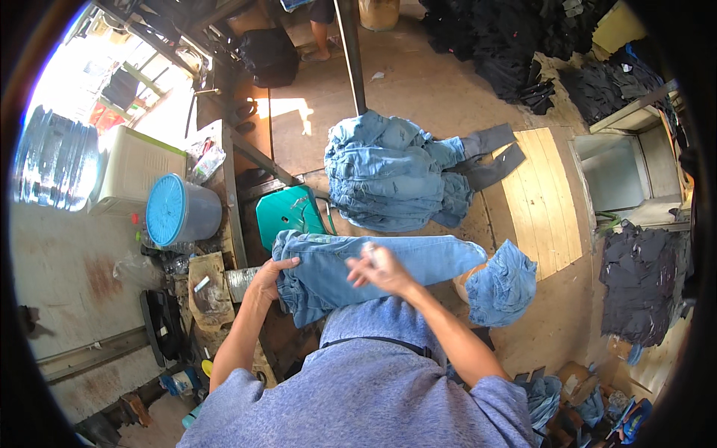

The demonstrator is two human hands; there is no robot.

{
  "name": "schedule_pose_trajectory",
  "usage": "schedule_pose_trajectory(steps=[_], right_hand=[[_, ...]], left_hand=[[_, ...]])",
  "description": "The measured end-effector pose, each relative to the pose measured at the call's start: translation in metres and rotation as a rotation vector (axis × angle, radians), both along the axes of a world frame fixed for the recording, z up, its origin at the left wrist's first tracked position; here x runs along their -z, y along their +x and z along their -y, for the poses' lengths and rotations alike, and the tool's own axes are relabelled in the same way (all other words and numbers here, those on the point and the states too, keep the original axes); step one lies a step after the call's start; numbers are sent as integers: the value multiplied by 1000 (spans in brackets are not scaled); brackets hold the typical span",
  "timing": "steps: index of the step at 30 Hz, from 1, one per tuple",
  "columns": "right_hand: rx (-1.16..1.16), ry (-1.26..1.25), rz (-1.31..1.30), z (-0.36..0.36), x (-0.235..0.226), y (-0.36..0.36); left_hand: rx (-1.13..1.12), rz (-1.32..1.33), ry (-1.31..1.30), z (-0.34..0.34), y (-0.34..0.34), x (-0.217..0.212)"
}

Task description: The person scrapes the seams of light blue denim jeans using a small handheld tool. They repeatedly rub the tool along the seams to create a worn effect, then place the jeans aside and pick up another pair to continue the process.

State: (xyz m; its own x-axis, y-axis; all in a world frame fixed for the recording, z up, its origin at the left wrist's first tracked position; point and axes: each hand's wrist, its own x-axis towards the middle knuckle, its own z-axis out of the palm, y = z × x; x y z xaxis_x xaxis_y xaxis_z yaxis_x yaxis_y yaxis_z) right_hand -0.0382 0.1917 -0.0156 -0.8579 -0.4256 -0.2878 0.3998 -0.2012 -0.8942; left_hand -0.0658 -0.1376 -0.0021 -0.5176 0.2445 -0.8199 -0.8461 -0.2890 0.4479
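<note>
Brown floor bears piled denim; jeans partly hide what seems a stool.

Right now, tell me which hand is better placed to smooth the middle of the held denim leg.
Probably the right hand: it is over the middle of the denim leg, while the left hand grips the left end, thumb on top, and would have to let go.
</note>
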Motion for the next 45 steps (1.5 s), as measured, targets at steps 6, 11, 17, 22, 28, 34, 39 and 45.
schedule_pose_trajectory(steps=[6,11,17,22,28,34,39,45], right_hand=[[418,205,-215,33,43,-86],[650,277,117,-48,41,-91],[764,1260,-69,-171,53,12],[602,965,448,-229,96,78],[895,1421,73,-235,99,64],[836,1686,297,-230,112,24],[831,1580,237,-213,73,20],[565,1139,-203,-56,-20,34]], left_hand=[[353,-266,-623,-5,-17,-8],[607,-922,-1490,-28,-23,-45],[1019,-1461,-889,-79,-29,-27],[837,-1457,-851,-65,-37,7],[818,-1495,-880,-68,-35,10],[801,-1458,-858,-75,-43,16],[987,-1629,-857,-65,-65,33],[1210,-1574,-574,-54,-105,46]])
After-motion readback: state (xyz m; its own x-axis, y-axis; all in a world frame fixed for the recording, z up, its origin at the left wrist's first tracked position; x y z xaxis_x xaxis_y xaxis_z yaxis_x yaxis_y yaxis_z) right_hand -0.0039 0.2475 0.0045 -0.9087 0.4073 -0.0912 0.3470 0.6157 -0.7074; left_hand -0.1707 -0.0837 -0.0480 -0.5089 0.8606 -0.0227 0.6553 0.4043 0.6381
